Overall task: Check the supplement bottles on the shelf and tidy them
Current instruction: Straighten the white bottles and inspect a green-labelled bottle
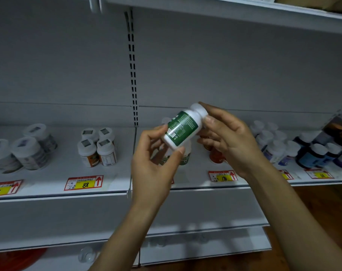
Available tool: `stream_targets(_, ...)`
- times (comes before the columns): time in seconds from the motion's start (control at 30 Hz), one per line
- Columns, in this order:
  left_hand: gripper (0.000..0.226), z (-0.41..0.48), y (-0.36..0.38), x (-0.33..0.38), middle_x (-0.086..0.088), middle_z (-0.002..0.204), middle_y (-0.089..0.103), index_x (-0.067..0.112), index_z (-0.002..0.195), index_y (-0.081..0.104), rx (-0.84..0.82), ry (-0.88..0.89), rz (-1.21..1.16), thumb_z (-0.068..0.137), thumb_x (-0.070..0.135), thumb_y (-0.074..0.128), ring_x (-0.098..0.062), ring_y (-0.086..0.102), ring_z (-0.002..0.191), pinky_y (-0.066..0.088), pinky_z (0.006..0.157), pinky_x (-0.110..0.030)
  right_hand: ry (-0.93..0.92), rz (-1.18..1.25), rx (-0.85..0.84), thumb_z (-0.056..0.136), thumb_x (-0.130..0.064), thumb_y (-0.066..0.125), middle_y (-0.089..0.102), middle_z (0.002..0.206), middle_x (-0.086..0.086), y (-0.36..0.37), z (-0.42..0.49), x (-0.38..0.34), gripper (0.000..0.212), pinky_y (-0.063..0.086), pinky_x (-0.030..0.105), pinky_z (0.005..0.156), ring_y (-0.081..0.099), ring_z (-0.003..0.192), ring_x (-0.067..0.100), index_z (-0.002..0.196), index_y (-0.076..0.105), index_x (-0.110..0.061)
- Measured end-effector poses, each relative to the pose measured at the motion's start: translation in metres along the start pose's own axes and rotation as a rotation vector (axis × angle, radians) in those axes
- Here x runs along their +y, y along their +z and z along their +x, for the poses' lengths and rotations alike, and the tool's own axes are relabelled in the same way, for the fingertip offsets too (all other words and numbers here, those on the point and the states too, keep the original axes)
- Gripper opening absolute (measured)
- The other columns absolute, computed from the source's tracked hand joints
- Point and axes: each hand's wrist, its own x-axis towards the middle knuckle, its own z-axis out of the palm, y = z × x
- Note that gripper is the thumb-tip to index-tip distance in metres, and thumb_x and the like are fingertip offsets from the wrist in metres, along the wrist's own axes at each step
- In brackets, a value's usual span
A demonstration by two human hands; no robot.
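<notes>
A white supplement bottle with a green label (183, 128) is held tilted in front of the shelf (117, 184), cap pointing up and right. My left hand (156, 163) pinches its base between thumb and fingers. My right hand (225, 137) holds the white cap end with its fingertips. Behind my hands more green-label bottles (185, 157) and an orange-label bottle (217, 157) stand on the shelf, partly hidden.
On the shelf's left stand grey-label bottles (27, 153) and orange-label bottles (97, 147). Purple-label bottles (273, 145) and dark blue bottles (318, 153) are at the right. Price tags (84, 182) line the front edge. Another shelf (225, 8) hangs above.
</notes>
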Motion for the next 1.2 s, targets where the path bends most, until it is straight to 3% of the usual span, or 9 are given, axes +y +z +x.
stream_targets(0.13, 0.045, 0.009, -0.009, -0.014, -0.009, 0.128, 0.051, 0.021, 0.112, 0.055, -0.034, 0.438, 0.383, 0.076, 0.000, 0.072, -0.013, 0.050, 0.125, 0.050, 0.095, -0.024, -0.006, 0.039, 0.082, 0.082, -0.027, 0.064, 0.071, 0.090, -0.004, 0.009, 0.000, -0.008, 0.026, 0.057, 0.026, 0.069, 0.072, 0.080, 0.014, 0.107, 0.065, -0.024)
stream_targets(0.37, 0.045, 0.008, -0.005, -0.021, -0.013, 0.126, 0.051, 0.017, 0.112, 0.055, 0.031, 0.427, 0.362, 0.076, -0.001, 0.074, -0.015, 0.051, 0.124, 0.052, 0.094, -0.033, -0.124, -0.127, 0.072, 0.083, -0.009, 0.071, 0.066, 0.110, -0.002, 0.020, -0.003, -0.012, 0.037, 0.053, 0.019, 0.069, 0.069, 0.082, 0.009, 0.113, 0.059, -0.027)
stream_targets(0.57, 0.047, 0.009, -0.008, -0.033, -0.019, 0.129, 0.049, 0.012, 0.118, 0.051, 0.024, 0.638, 0.584, 0.079, -0.001, 0.073, -0.014, 0.043, 0.126, 0.037, 0.101, -0.013, 0.021, 0.060, 0.103, 0.085, -0.019, 0.068, 0.069, 0.108, 0.010, 0.026, 0.001, -0.009, 0.028, 0.059, 0.031, 0.074, 0.071, 0.093, 0.021, 0.111, 0.057, -0.020)
stream_targets(0.7, 0.062, 0.017, -0.010, -0.054, -0.016, 0.146, 0.040, 0.011, 0.140, 0.036, -0.182, 0.411, 0.699, 0.088, 0.024, 0.065, -0.016, 0.035, 0.136, 0.024, 0.109, -0.012, -0.024, -0.050, 0.236, 0.083, -0.006, 0.071, 0.062, 0.112, 0.011, 0.020, 0.027, -0.001, 0.027, 0.060, 0.034, 0.074, 0.067, 0.097, 0.025, 0.102, 0.056, -0.020)
stream_targets(0.8, 0.065, 0.021, -0.016, -0.081, -0.016, 0.144, 0.045, 0.006, 0.139, 0.043, -0.314, 0.293, 0.976, 0.085, 0.030, 0.069, -0.033, 0.043, 0.132, 0.037, 0.108, -0.037, -0.048, -0.247, 0.333, 0.081, -0.006, 0.073, 0.056, 0.107, -0.007, 0.010, 0.055, 0.016, 0.046, 0.057, 0.029, 0.078, 0.063, 0.093, 0.014, 0.118, 0.051, -0.021)
stream_targets(0.87, 0.065, 0.021, -0.017, -0.096, -0.020, 0.137, 0.053, 0.001, 0.132, 0.051, -0.397, 0.256, 1.112, 0.077, 0.024, 0.078, -0.039, 0.051, 0.123, 0.044, 0.101, -0.046, -0.035, -0.353, 0.344, 0.082, -0.006, 0.072, 0.053, 0.110, -0.006, 0.004, 0.072, 0.031, 0.049, 0.054, 0.026, 0.081, 0.059, 0.094, 0.014, 0.125, 0.050, -0.015)
stream_targets(0.97, 0.064, 0.020, -0.019, -0.105, -0.019, 0.128, 0.059, -0.001, 0.127, 0.055, -0.439, 0.210, 1.144, 0.072, 0.021, 0.081, -0.038, 0.061, 0.110, 0.052, 0.089, -0.041, -0.016, -0.434, 0.344, 0.082, -0.003, 0.070, 0.052, 0.110, -0.001, -0.002, 0.094, 0.055, 0.042, 0.049, 0.016, 0.073, 0.053, 0.096, 0.014, 0.120, 0.053, -0.009)
stream_targets(1.1, 0.062, 0.022, -0.016, -0.104, -0.017, 0.120, 0.063, -0.001, 0.119, 0.060, -0.427, 0.223, 1.169, 0.063, 0.013, 0.084, -0.035, 0.066, 0.089, 0.057, 0.068, -0.038, 0.108, -0.511, 0.258, 0.080, -0.007, 0.071, 0.054, 0.109, 0.003, -0.004, 0.112, 0.088, 0.037, 0.048, 0.031, 0.083, 0.054, 0.101, 0.019, 0.110, 0.051, -0.012)
stream_targets(1.2, 0.058, 0.024, -0.014, -0.101, -0.014, 0.113, 0.066, 0.000, 0.110, 0.063, -0.428, 0.216, 1.212, 0.056, 0.006, 0.085, -0.033, 0.066, 0.079, 0.055, 0.057, -0.035, 0.192, -0.588, 0.186, 0.081, -0.010, 0.071, 0.056, 0.117, 0.006, -0.002, 0.118, 0.105, 0.042, 0.045, 0.028, 0.081, 0.055, 0.104, 0.020, 0.118, 0.053, -0.010)
